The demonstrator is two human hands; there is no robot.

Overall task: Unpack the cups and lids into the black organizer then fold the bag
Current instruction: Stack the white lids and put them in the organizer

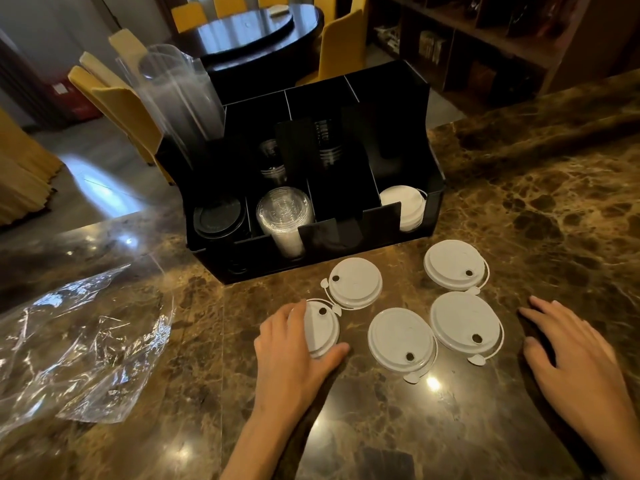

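Curled over the nearest white lid, our left hand has its fingers on the lid's left rim and its thumb against the near edge, so the lid is pinched but not yet lifted. Our right hand lies flat on the marble counter with fingers spread, holding nothing, just right of the loose lids.

We judge the step in hand to be gathering these lids. To do it well, we should stack them on the counter first: slide the held lid onto the middle lid, then add the right-hand lid. Their thin tether tabs stick out and could snag, so we should turn the sip holes the same way before nesting.

Farther on lie two more lids, one just beyond our left hand and one toward the counter's right side. Off to the left edge lies the clear plastic bag, crumpled and not yet folded.

Beyond them stands the black organizer. Its front right compartment already holds white lids on edge, so our stack belongs there, tipped upright. Clear lids and black lids fill the slots to the left; clear cups rise from its far left corner.
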